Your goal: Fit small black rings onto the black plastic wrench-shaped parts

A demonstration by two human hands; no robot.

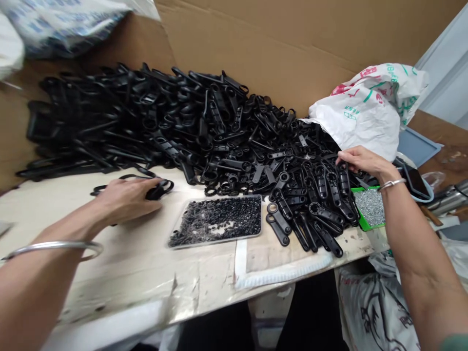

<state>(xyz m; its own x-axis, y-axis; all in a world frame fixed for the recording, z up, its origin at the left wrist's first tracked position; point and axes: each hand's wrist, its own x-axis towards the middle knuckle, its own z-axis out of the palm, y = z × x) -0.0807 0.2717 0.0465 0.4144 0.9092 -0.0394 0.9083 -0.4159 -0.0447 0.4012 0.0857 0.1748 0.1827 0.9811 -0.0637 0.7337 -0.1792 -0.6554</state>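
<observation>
My left hand is low over the table at the left, its fingers curled round black ring-ended plastic parts that stick out on both sides. The palm side is hidden. At the right, my right hand pinches a black plastic arm piece at the edge of a heap of flat arm pieces, each with a ring at one end. Between the hands lies a clear shallow tray of small black pieces. A large pile of black ring-ended parts rises behind.
A green tray of small silvery metal pieces sits below my right wrist. Behind it are a white printed bag and a blue-grey lid. A cardboard wall stands at the back. The table's front edge runs near my legs.
</observation>
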